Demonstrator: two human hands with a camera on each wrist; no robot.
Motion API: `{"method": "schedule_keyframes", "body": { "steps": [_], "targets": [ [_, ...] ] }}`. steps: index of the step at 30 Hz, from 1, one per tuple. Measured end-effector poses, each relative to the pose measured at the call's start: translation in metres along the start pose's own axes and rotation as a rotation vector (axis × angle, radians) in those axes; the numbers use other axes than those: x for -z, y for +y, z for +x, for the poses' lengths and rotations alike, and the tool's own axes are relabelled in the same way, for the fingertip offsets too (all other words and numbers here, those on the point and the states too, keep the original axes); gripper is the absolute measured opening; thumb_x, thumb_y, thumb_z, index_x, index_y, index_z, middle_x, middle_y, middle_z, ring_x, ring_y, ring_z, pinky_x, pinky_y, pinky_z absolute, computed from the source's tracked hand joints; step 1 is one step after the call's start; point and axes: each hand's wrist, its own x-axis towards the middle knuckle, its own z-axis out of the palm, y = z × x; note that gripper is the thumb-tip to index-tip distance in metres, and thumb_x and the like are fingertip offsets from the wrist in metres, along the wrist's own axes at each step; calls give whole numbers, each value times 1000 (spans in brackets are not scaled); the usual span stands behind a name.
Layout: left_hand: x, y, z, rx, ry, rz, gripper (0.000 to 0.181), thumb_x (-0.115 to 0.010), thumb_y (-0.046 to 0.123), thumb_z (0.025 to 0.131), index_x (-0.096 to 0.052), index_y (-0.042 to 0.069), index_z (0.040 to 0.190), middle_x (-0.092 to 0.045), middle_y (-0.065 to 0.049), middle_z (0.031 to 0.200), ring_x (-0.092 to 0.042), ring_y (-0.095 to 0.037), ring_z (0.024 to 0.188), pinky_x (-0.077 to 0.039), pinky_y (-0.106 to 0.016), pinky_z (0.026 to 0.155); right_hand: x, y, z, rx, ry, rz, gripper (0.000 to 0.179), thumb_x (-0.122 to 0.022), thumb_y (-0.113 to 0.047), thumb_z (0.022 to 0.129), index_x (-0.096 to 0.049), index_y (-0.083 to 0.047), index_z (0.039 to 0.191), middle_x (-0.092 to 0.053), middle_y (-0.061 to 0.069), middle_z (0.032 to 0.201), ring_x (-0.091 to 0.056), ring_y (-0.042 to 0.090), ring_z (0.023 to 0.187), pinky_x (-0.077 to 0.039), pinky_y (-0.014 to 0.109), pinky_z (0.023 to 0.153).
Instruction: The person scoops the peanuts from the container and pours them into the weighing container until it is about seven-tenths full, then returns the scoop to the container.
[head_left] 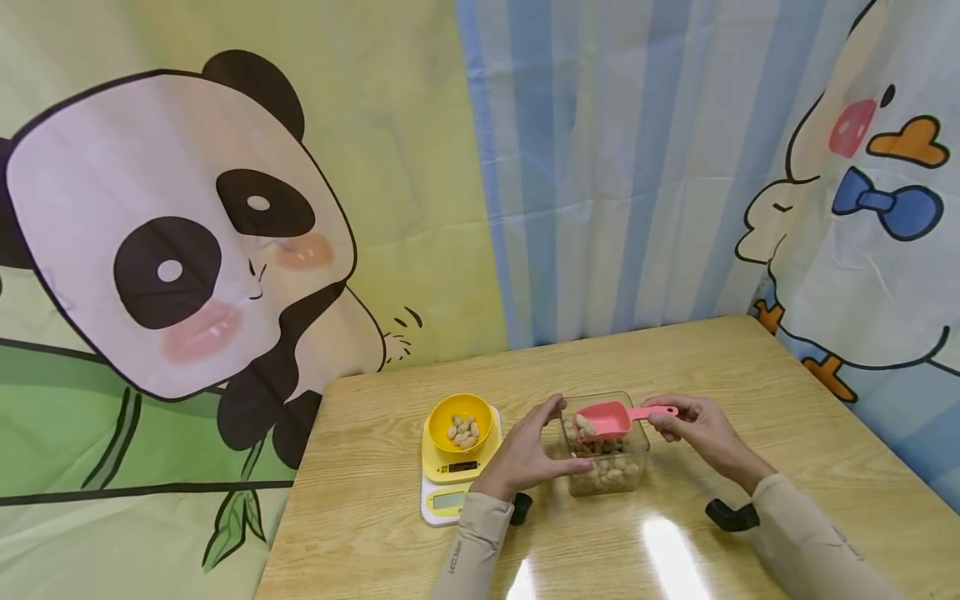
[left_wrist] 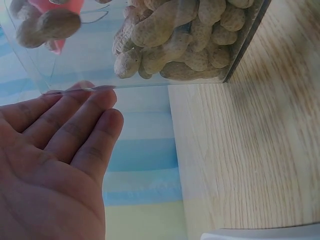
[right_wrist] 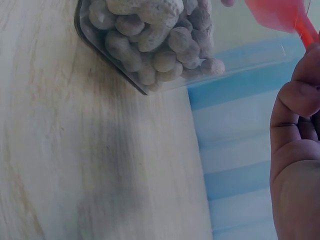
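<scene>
A clear plastic container [head_left: 611,482] holds unshelled peanuts [left_wrist: 200,35]. My left hand [head_left: 525,457] holds its left side, thumb along the front and fingers at the back left corner; in the left wrist view the left hand's fingers [left_wrist: 92,135] touch the wall. My right hand [head_left: 701,433] pinches the handle of a pink scoop [head_left: 609,419], tilted at the container's opening with peanuts at its mouth. In the right wrist view the scoop [right_wrist: 277,12] is partly cut off. Left of the container, a yellow bowl [head_left: 433,433] with several peanuts sits on a kitchen scale [head_left: 438,475].
A wooden table [head_left: 367,508] bears everything. Behind it hang a curtain with a panda [head_left: 187,150] and a striped one with a white bird [head_left: 847,275]. Dark wrist-worn pieces show at both forearms, close to the tabletop. Light glares on the table's front.
</scene>
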Motion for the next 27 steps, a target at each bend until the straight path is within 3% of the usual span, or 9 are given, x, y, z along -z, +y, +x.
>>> {"method": "schedule_keyframes", "body": {
  "steps": [15, 19, 23, 27],
  "targets": [
    [2, 1, 1, 4, -6, -4, 110, -77, 73, 73, -23, 34, 161, -40, 15, 156, -45, -12, 138, -41, -39, 113, 1, 7, 4, -29, 61, 15, 27, -61, -17, 104, -68, -4, 126, -62, 10, 79, -53, 18, 68, -47, 41, 59],
    [2, 2, 1, 11, -11, 7, 112, -77, 74, 73, -21, 34, 162, -39, 15, 157, -44, -11, 139, -40, -40, 113, 4, 6, 6, -22, 59, 24, 28, -60, -17, 104, -67, -1, 126, -61, 8, 79, -51, 18, 67, -45, 38, 58],
    [3, 2, 0, 19, -22, 10, 114, -77, 74, 72, -18, 35, 162, -38, 16, 157, -40, -11, 142, -38, -42, 115, 8, 1, 9, -3, 42, 54, 29, -59, -13, 104, -64, 4, 128, -62, 11, 81, -50, 27, 67, -47, 36, 58],
    [6, 3, 0, 17, -28, 28, 116, -76, 76, 71, -17, 36, 162, -37, 16, 158, -37, -11, 144, -37, -44, 116, 12, -6, 13, 9, 25, 76, 30, -58, -10, 104, -62, 7, 129, -61, 12, 81, -51, 25, 67, -47, 33, 59]
  ]
}}
